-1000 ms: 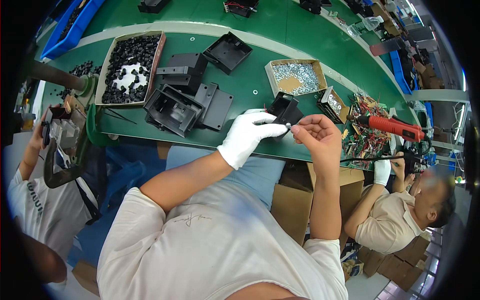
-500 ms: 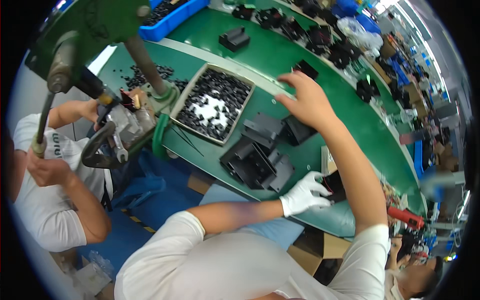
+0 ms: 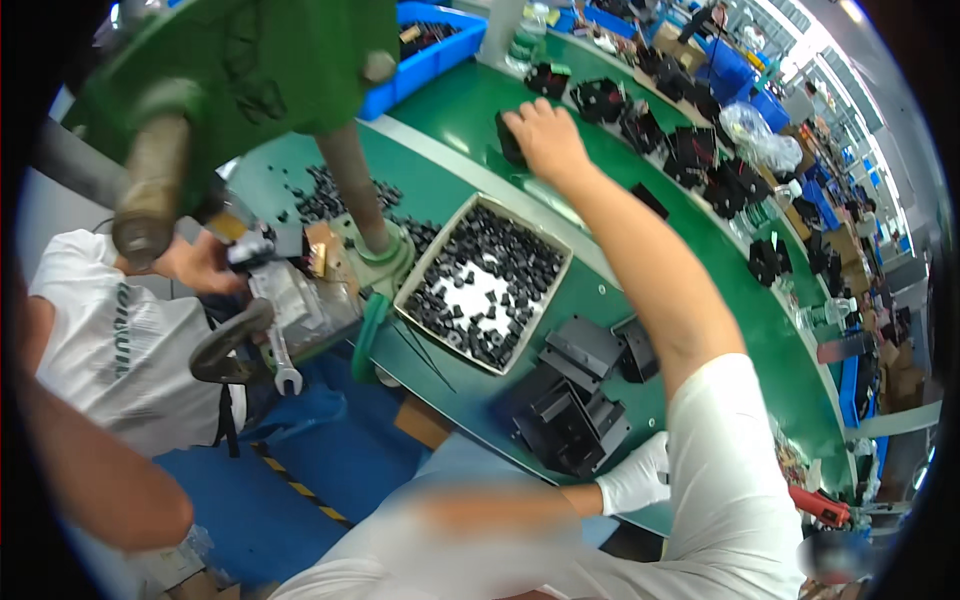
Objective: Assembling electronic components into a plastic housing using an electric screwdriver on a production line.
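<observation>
My bare right hand (image 3: 548, 140) reaches far across the green bench. Its fingers are closed on a black plastic housing (image 3: 510, 142). Nearer to me is my left hand (image 3: 637, 480) in a white glove, low at the bench's near edge. My right arm and sleeve cover its fingers, so whatever they hold is hidden. Beside the glove, several black open box-shaped housings (image 3: 580, 345) stand close together. A shallow tray (image 3: 409, 291) of small black parts lies to their left.
A green press (image 3: 240, 80) rises at the left, with a co-worker's hand (image 3: 205, 265) near it. Loose black parts (image 3: 325, 195) lie behind its post. At the back sits a blue bin (image 3: 440, 50); black assemblies (image 3: 690, 150) line the bench's far side. A red tool (image 3: 820, 507) is at right.
My right hand has moved away and leftward and taken hold of the black housing standing alone on the bench. My gloved left hand is now largely covered by my right arm. The view has shifted.
</observation>
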A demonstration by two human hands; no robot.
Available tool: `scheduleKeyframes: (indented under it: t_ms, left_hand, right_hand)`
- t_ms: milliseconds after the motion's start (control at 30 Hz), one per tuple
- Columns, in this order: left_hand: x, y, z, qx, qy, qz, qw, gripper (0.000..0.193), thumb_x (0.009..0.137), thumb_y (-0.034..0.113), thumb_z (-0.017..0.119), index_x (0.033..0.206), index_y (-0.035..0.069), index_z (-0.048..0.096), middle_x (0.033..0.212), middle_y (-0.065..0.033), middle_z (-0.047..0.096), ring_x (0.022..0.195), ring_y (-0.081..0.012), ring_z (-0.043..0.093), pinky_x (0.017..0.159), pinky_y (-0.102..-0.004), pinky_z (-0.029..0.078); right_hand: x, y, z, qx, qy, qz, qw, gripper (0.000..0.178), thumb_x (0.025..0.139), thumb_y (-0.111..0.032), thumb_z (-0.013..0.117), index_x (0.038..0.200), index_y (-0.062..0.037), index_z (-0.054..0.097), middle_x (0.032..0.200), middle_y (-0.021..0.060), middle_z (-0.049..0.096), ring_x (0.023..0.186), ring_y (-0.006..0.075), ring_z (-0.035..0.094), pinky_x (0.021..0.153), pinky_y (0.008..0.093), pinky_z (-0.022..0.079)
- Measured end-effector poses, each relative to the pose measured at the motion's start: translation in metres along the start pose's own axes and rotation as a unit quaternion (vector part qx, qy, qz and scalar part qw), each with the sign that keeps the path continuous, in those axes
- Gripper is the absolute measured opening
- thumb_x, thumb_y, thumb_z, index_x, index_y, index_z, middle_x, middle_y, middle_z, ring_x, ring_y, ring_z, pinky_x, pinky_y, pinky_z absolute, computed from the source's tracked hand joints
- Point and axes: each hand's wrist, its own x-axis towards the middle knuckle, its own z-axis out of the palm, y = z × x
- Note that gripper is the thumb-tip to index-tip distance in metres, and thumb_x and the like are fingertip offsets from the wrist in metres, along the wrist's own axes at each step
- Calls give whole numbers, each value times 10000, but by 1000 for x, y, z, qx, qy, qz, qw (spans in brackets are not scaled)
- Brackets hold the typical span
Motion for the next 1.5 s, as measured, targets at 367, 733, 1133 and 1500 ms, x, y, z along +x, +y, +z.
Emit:
scheduleKeyframes:
  t_ms: [367, 733, 1133, 1500]
  left_hand:
    - [-32, 10, 49, 712, 62, 157, 682, 247, 766, 128, 881, 988, 61, 795, 1471, -213, 457, 1316, -369, 520, 1128, -383, 425]
    - [-36, 20, 60, 682, 66, 111, 720, 284, 750, 29, 872, 1000, -39, 755, 1453, -179, 497, 1156, -287, 620, 977, -367, 533]
    - [-112, 3, 97, 487, 208, 72, 845, 260, 934, 32, 644, 1171, -42, 724, 1232, -110, 731, 1072, -187, 651, 951, -262, 487]
    - [-99, -6, 107, 463, 260, 124, 838, 257, 943, 44, 652, 1171, -53, 718, 1183, -93, 737, 1016, -144, 655, 912, -232, 487]
  right_hand:
    - [-177, 75, -122, 236, -149, 41, 959, 296, 892, -109, 673, 1185, -79, 699, 1101, 65, 711, 1044, 295, 663, 914, 389, 535]
    - [-243, 67, -180, 223, -42, 83, 970, 351, 926, -230, 722, 1258, -119, 706, 1151, 44, 715, 1073, 257, 671, 911, 374, 541]
    - [-469, 88, -196, 239, -281, 363, 856, 94, 783, -175, 761, 849, -140, 818, 852, 46, 767, 764, 296, 696, 736, 394, 565]
    - [-476, 92, -176, 276, -343, 381, 813, 118, 746, -117, 801, 861, -93, 790, 805, 64, 740, 730, 259, 667, 726, 367, 553]
